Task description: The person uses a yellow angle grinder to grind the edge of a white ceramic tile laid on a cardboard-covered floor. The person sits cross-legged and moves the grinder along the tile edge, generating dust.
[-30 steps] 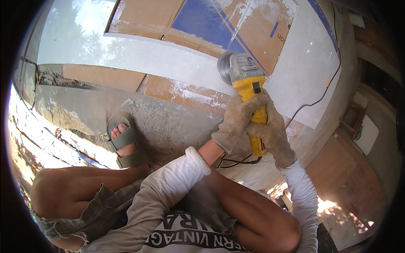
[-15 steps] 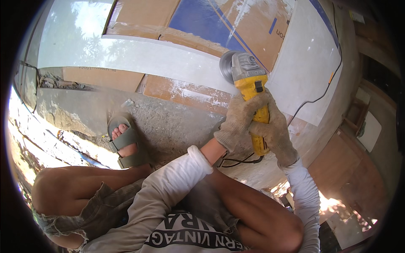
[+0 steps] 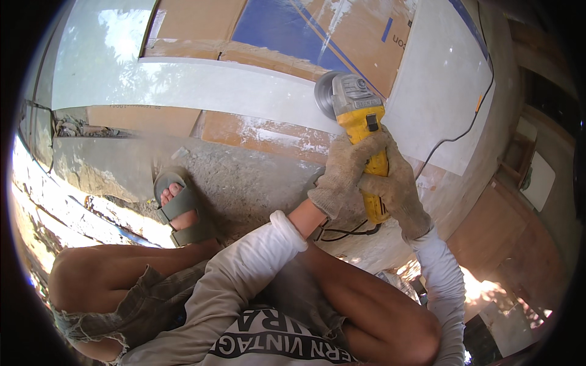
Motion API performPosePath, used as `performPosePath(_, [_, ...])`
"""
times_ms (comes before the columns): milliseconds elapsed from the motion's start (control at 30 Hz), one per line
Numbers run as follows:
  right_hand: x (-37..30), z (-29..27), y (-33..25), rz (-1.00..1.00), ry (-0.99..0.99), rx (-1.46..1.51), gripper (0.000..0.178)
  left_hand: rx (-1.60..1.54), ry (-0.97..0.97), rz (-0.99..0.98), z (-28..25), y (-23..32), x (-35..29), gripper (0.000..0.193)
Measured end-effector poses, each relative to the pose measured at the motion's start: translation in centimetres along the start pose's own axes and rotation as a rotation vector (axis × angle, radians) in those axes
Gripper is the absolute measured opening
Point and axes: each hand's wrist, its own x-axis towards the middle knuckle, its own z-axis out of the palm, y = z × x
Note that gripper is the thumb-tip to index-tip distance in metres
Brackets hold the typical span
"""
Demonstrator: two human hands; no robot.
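Observation:
A yellow and grey angle grinder [image 3: 360,119] points away from me, its round disc [image 3: 327,95] at the head's left side, over the edge of a white panel [image 3: 244,82]. Both hands wear beige knit work gloves. My left hand [image 3: 343,168] is wrapped round the grinder's body behind the grey head. Lower on the same body, my right hand [image 3: 397,186] closes round from the right. A black power cord leaves the tool's rear end. Whether the disc touches the panel I cannot tell.
Cardboard sheets [image 3: 262,137] streaked with white dust lie along the panel's near edge. A blue-printed cardboard piece [image 3: 281,33] lies beyond. A black cable [image 3: 455,140] with an orange band runs at right. My sandalled foot [image 3: 180,207] rests on rough concrete [image 3: 244,183]. Brown boards [image 3: 494,226] are at far right.
The view has shifted slightly, and the panel and cardboard appear a little left of where they were. Both hands keep the same grip on the grinder.

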Motion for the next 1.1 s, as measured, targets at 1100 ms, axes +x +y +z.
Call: performPosePath(1100, [-0.6, -0.8, 1.1, 0.005, 0.021, 0.033, 0.095, 0.024, -0.044, 0.004, 0.4, -1.4, 0.5, 0.040])
